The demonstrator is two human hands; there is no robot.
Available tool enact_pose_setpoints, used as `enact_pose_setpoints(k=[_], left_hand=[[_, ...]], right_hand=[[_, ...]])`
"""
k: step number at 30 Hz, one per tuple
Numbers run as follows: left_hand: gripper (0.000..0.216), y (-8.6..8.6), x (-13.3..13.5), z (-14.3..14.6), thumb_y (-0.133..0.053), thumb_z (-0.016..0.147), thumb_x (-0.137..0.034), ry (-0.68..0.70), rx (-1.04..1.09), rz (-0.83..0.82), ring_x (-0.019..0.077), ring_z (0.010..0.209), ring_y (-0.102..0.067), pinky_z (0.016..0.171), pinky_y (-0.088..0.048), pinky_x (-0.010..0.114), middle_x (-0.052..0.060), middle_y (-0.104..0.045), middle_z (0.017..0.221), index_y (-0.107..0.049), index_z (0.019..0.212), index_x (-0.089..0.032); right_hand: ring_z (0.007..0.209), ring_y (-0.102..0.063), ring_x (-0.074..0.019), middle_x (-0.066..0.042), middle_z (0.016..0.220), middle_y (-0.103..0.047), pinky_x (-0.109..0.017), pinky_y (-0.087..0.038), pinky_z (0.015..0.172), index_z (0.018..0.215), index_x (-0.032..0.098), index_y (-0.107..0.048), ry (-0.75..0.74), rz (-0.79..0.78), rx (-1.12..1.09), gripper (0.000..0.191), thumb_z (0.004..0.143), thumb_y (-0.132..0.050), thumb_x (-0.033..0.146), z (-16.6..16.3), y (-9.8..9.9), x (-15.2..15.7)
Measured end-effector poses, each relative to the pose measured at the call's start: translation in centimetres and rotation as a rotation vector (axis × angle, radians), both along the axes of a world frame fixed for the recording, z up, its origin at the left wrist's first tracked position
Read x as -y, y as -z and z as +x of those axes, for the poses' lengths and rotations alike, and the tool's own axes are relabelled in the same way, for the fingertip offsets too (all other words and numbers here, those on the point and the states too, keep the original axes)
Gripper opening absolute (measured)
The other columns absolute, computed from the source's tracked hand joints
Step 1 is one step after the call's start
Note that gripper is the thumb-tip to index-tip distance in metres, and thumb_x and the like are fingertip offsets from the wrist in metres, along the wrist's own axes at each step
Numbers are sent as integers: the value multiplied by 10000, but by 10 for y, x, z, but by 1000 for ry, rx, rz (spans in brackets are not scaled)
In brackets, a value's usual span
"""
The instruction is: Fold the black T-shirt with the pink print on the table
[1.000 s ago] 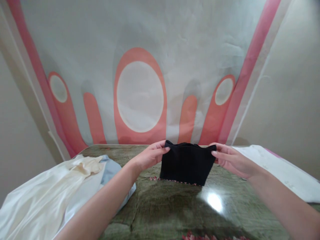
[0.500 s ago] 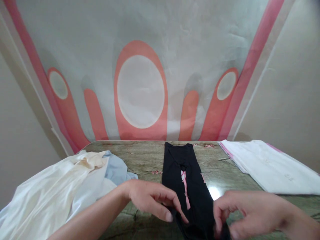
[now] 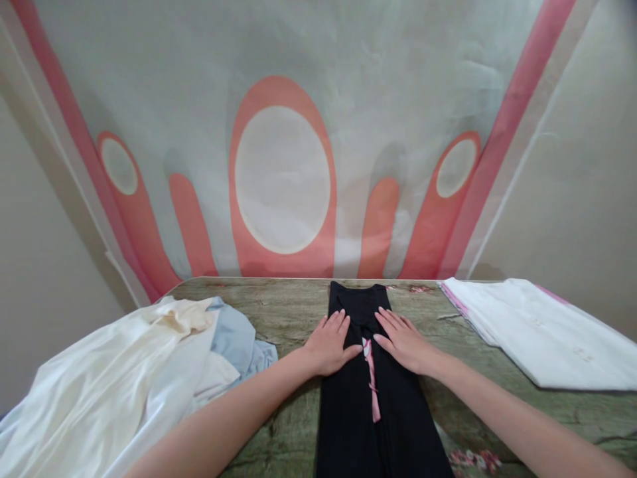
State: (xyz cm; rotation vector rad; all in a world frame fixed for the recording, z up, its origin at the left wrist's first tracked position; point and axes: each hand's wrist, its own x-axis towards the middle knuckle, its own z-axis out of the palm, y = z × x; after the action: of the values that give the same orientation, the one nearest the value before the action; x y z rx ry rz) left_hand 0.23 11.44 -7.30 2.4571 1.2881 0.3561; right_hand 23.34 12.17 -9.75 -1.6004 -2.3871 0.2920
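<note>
A pair of black trousers (image 3: 351,405) lies lengthwise on the wood-patterned table (image 3: 293,299), waist end at the far edge and legs running toward me. Between the legs a strip of the table's pink print shows through. My left hand (image 3: 332,344) rests flat on the upper left side of the trousers, fingers spread. On the upper right side lies my right hand (image 3: 402,340), palm down, its fingers stretched out. Neither hand grips the cloth. The lower ends of the legs run out of view at the bottom.
At the left sits a loose heap of cream and white cloth (image 3: 124,372) with a light blue piece (image 3: 236,342) beside it. A folded white garment (image 3: 542,332) with a pink edge lies at the right. Behind the table stands a wall with a pink and grey pattern (image 3: 283,265).
Both hands have let go of the black cloth near the bottom and moved away from me to its upper part, where they lie flat. The trouser legs now lie straighter.
</note>
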Motion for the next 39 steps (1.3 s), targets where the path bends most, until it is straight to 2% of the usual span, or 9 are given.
enact_pose_setpoints(k=[7, 13, 17, 21, 25, 28, 32, 35, 39], left_hand=[[848, 6, -44, 5, -152, 794, -716, -7, -264, 91, 277, 1349, -61, 1068, -48, 467, 119, -109, 1471, -201, 1400, -125], [787, 11, -77, 13, -53, 825, -673, -42, -318, 123, 260, 1348, -87, 1059, -93, 474, 99, -113, 1475, -198, 1401, -157], [722, 11, -82, 14, -58, 857, -624, -52, -315, 150, 247, 1346, -102, 1056, -107, 470, 89, -129, 1474, -205, 1398, -169], [649, 7, -68, 12, -138, 889, -560, -38, -355, 159, 258, 1337, -142, 1052, -116, 468, 103, -161, 1466, -224, 1389, -156], [597, 3, -40, 6, -188, 906, -504, 65, -367, 161, 253, 1328, -178, 1044, -150, 452, 117, -190, 1456, -233, 1381, -146], [565, -2, -16, 0, -193, 915, -480, 135, -339, 171, 243, 1329, -180, 1038, -170, 442, 110, -188, 1458, -216, 1385, -167], [542, -9, 16, -4, -191, 922, -466, 202, -326, 163, 237, 1332, -173, 1037, -175, 440, 105, -191, 1458, -227, 1380, -179], [548, -12, 39, -6, -191, 921, -478, 233, -317, 162, 233, 1338, -155, 1044, -167, 434, 104, -193, 1458, -226, 1380, -180], [553, -12, 62, -10, -188, 922, -485, 257, -286, 167, 228, 1345, -127, 1054, -151, 433, 96, -167, 1465, -190, 1391, -192]], right_hand=[[1345, -140, -202, -17, 1477, -152, -454, -76, 1085, 1411, 237, -192, -34, 7, 151, 623, 879, -136, 557, 6, 3, -43], [1344, -147, -203, -10, 1476, -159, -460, -88, 1080, 1408, 260, -193, -38, 7, 170, 603, 884, -114, 547, 13, 5, -76], [1338, -174, -210, -22, 1468, -198, -475, -123, 1070, 1401, 256, -218, -24, 39, 161, 565, 899, -156, 506, 14, 8, -82], [1285, -302, -235, -92, 1398, -361, -473, -188, 1048, 1318, 186, -399, -6, 128, 125, 468, 906, -277, 371, 13, 4, -71], [1116, -482, -217, -118, 1182, -559, -386, -326, 972, 1087, 153, -589, -69, 221, -5, 306, 852, -408, 227, 3, -13, -34], [961, -553, -185, -83, 1004, -619, -323, -398, 873, 988, 169, -616, -146, 199, -134, 234, 826, -448, 189, -10, -27, 2], [771, -587, -158, -46, 827, -640, -283, -428, 743, 968, 171, -602, -124, 67, -247, 206, 819, -460, 188, -26, -32, 36], [693, -594, -149, -16, 716, -643, -260, -423, 685, 1027, 162, -570, -90, -53, -301, 238, 805, -491, 199, -31, -29, 42], [698, -602, -155, -21, 714, -650, -255, -411, 672, 1079, 151, -559, -31, -88, -318, 300, 790, -519, 221, -34, -25, 42]])
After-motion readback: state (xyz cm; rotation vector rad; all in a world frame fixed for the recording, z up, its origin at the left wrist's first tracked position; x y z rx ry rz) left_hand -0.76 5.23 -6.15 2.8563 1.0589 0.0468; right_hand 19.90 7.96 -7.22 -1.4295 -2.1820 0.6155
